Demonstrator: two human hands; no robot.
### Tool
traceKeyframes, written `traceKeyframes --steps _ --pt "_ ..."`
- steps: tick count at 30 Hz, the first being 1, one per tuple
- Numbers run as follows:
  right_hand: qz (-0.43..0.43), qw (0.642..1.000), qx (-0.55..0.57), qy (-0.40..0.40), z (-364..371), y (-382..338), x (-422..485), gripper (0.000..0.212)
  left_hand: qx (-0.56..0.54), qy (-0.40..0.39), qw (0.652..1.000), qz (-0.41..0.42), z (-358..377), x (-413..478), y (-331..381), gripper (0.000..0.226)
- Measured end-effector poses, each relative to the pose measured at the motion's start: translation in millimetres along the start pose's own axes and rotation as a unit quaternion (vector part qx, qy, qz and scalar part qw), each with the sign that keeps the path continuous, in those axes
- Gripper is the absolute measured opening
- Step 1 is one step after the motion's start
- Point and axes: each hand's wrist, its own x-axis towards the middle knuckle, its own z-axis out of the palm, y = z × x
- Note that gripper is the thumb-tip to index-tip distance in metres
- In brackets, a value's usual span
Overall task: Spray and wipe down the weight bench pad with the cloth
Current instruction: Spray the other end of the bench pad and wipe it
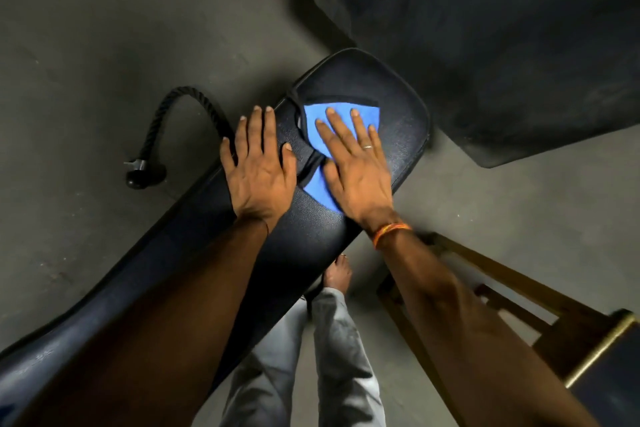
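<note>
Pressing flat with fingers spread, the right hand [349, 163] pins the blue cloth [320, 149] onto the far end of the black bench pad [398, 107]; the left hand [258, 163] lies splayed, grasping nothing, just beside it.

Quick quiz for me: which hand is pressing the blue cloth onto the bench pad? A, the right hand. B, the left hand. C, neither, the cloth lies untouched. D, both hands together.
A: the right hand, with a ring and an orange wrist thread, lies flat on the blue cloth, while the left hand rests on the bare bench pad beside it.
</note>
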Motion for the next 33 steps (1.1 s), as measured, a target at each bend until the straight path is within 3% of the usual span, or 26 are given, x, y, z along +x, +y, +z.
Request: traceKeyframes --steps 8,12,15,21,24,26,30,33 --pt "0.117 0.993 0.018 0.025 -7.5 -6.0 115.0 0.056 0.001 -0.004 1.0 -0.006 1.5 0.4 1.5 0.064" --pt "0.01 1.0 0.008 0.013 -3.4 -6.8 57.2 0.061 -0.002 -0.008 1.0 -0.003 0.0 -0.4 0.6 0.064" --pt "0.0 1.0 -0.005 0.005 -1.3 9.2 12.9 0.06 -0.011 -0.005 1.0 -0.004 -0.3 -0.2 0.4 0.063" --pt "0.122 0.991 -0.016 0.056 -10.8 14.0 95.6 0.056 -0.011 0.002 1.0 -0.007 4.2 0.0 0.2 0.063" --pt "0.116 0.992 -0.017 0.036 -17.7 18.8 122.6 0.052 -0.013 0.005 1.0 -0.001 4.5 -0.5 -0.2 0.062" --pt "0.135 0.99 -0.015 0.043 -21.1 34.3 120.9 0.052 -0.019 0.003 1.0 0.002 4.2 -0.7 -0.7 0.062" --pt "0.255 0.959 0.036 0.121 -23.2 69.9 84.6 0.063 -0.017 0.0 1.0 0.001 2.2 -1.2 -0.4 0.062" --pt "0.284 0.95 0.039 0.126 -10.4 69.5 38.4 0.062 -0.014 0.001 1.0 0.0 1.0 -1.5 1.3 0.062"
